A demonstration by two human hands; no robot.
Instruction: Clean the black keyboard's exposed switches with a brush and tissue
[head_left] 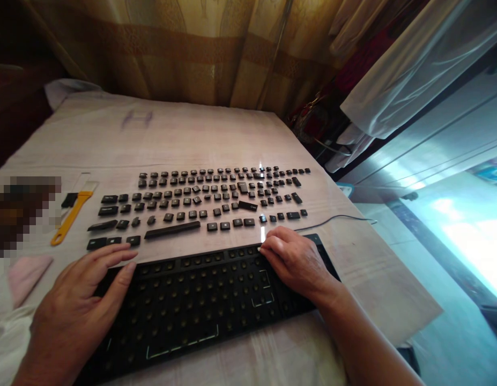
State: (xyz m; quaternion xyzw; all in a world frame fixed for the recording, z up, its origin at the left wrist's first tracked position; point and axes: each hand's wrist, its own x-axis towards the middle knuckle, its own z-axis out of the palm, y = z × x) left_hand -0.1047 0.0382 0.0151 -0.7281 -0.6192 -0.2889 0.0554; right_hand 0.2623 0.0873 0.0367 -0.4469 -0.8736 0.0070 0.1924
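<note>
A black keyboard [179, 300] stripped of its keycaps lies at a slant in front of me, its bare key posts showing. My left hand [83, 289] rests over its left end, fingers apart and holding nothing. At the upper right part of the keyboard, my right hand [294, 260] is closed in a pinch. A tiny white bit shows at its fingertips, too small to name. Loose black keycaps [192, 214] are laid out in rows just beyond the keyboard, with the long space bar [172, 230] nearest to it.
On the left lie a yellow-handled tool [73, 217] with a pale flat head, a small black piece [70, 200] and a pink cloth [29, 276]. A thin black cable [332, 219] runs right towards the table edge. Curtains [184, 53] hang behind the pale-covered table [208, 134].
</note>
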